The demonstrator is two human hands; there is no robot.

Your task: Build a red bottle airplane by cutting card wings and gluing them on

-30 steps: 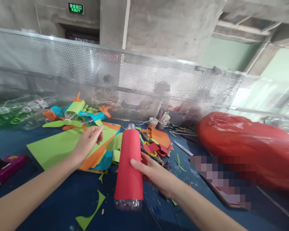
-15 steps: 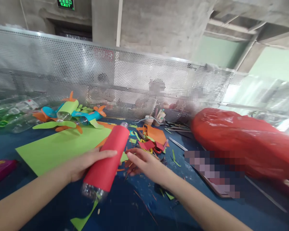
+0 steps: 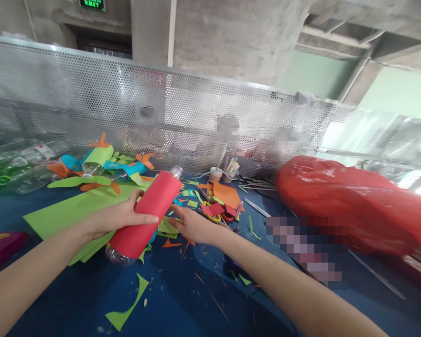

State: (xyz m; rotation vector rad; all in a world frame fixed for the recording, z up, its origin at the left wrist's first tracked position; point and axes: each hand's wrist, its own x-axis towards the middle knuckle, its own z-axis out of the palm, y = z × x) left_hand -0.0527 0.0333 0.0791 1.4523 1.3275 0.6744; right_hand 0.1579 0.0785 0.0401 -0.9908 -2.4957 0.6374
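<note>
My left hand [image 3: 128, 214] is wrapped around a clear plastic bottle covered in red paper [image 3: 149, 213], its thumb across the front. The bottle tilts above the table, neck up and to the right. Just right of it, my right hand [image 3: 192, 225] reaches over the table with fingers apart, close to green paper scraps [image 3: 168, 227]. Whether its fingertips touch them I cannot tell. Behind the bottle lies a green paper sheet [image 3: 56, 216]. Scissors with yellow handles [image 3: 212, 216] lie among red and orange paper pieces [image 3: 228, 194] beyond my right hand.
Bottle-and-paper models [image 3: 100, 157] and clear and green bottles [image 3: 28, 168] lie at back left. Cups of sticks [image 3: 230, 168] stand by the perforated metal screen [image 3: 203, 112]. A large red plastic bag [image 3: 337, 201] fills the right. A curved green scrap [image 3: 128, 306] lies in front.
My left hand has moved the red-covered bottle up and slightly left. My right hand has shifted left toward the green scraps. The curved green scrap now lies apart from the bottle's base.
</note>
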